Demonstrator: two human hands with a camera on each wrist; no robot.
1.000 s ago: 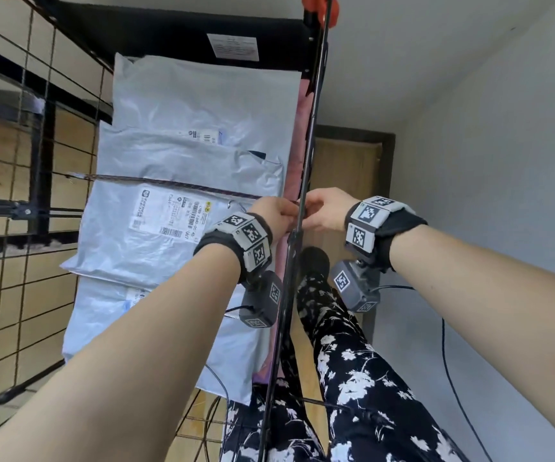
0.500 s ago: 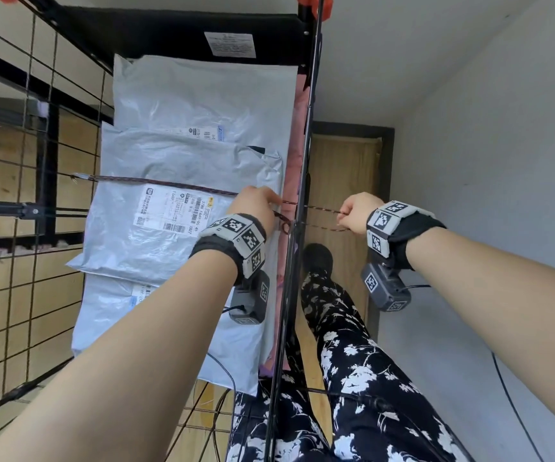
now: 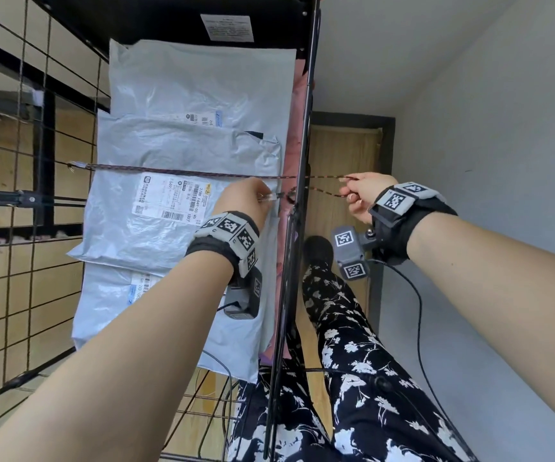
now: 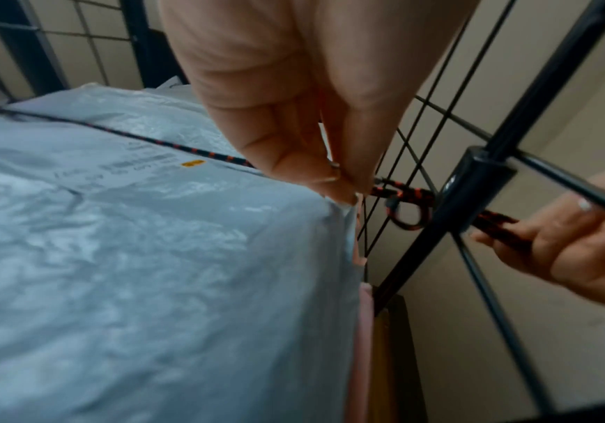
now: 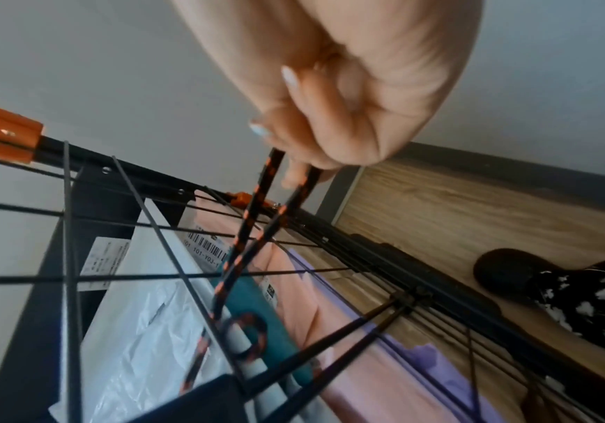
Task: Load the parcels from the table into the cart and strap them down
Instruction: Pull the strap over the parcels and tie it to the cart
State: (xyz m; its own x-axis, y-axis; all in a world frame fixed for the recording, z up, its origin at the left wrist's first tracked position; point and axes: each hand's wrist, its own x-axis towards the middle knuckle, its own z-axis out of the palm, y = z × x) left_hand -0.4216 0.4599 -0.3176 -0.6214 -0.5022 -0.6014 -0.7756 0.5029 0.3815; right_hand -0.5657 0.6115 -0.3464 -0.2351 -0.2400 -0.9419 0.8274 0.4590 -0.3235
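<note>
Several grey plastic parcels (image 3: pixel 182 155) lie stacked inside the black wire cart (image 3: pixel 299 135). A black-and-orange elastic cord (image 3: pixel 182 173) runs across the top parcel from the cart's left mesh to its right side. My left hand (image 3: pixel 252 200) is inside the cart and pinches the cord's metal hook end (image 4: pixel 337 168) next to a small loop (image 4: pixel 407 213) at the mesh. My right hand (image 3: pixel 361 191) is outside the cart and grips a doubled stretch of the cord (image 5: pixel 276 206) pulled through the wires.
Pink, teal and purple parcels (image 5: pixel 294 303) lie under the grey ones. The cart's wire mesh side (image 3: pixel 12 195) stands at the left, a grey wall (image 3: pixel 489 161) at the right. My patterned trouser leg (image 3: pixel 352 361) and a dark shoe (image 3: pixel 317 248) are beside the cart on the wooden floor (image 3: pixel 339 168).
My hands were together at the cart's right frame. The right hand has moved out to the right, drawing the cord through the mesh, while the left stays inside pinching the hook end.
</note>
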